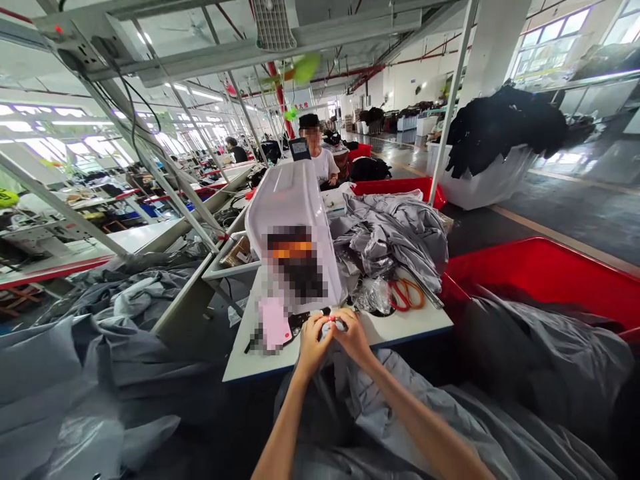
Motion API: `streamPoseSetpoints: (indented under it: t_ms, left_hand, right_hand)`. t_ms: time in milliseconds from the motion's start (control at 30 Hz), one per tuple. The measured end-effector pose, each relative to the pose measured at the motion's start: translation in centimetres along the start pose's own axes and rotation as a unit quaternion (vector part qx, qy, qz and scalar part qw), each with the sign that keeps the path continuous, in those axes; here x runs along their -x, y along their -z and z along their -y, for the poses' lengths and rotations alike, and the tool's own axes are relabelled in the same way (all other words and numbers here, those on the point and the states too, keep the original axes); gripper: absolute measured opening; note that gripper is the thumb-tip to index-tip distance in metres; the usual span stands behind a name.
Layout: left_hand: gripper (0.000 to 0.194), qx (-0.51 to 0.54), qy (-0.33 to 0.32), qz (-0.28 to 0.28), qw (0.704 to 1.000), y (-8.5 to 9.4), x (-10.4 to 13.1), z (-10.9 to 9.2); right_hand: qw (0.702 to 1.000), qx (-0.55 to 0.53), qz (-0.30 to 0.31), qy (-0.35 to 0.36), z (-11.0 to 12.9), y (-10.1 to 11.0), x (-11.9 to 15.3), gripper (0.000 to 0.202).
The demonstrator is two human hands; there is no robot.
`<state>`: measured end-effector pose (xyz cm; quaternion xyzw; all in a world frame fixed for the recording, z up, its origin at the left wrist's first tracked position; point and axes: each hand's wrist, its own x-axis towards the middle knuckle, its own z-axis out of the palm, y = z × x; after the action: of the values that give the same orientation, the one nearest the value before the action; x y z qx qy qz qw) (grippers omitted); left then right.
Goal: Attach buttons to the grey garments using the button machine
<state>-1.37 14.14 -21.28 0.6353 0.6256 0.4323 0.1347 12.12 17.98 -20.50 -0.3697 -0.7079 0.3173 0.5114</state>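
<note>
Left hand (311,337) and right hand (353,333) meet at the near edge of the white table (413,325), fingers curled inward, seemingly pinching a bunched bit of grey cloth (364,400) between them. Neither hand is nearer to it; its length trails near and right, beneath the right forearm. Whether the tiny red piece (331,319) is gripped, I cannot tell.

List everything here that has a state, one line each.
Left hand: closed on grey cloth
Right hand: closed on the same cloth
Cloth pile on table: heaped, rumpled
Clear plastic: crumpled
Orange-handled scissors: lying down, blades unclear, open or shut cannot be told
Red tub: uncovered
White tub at right: heaped above its rim with black cloth
</note>
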Motion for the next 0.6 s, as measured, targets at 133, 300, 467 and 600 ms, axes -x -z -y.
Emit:
streamPoseSetpoints:
  t_ms: [133,300,467,600]
  left_hand:
    - [0.028,-0.007,-0.003,-0.006,1.0,0.1,-0.1,-0.3]
    - [0.029,-0.001,0.004,0.007,1.0,0.2,-0.1,-0.4]
    - [0.029,-0.012,0.004,0.008,1.0,-0.1,-0.1,0.6]
    - [0.03,-0.02,0.002,0.009,1.0,-0.3,-0.1,1.3]
  right_hand:
    - [1.0,-0.008,0.001,-0.009,-0.1,0.1,-0.1,0.017]
    - [1.0,-0.013,-0.001,-0.01,-0.2,0.0,0.0,0.015]
    - [0.999,-0.02,-0.003,-0.033,-0.2,0.1,0.4,0.017]
    - [0.999,-0.027,0.001,-0.039,-0.1,0.4,0.8,0.022]
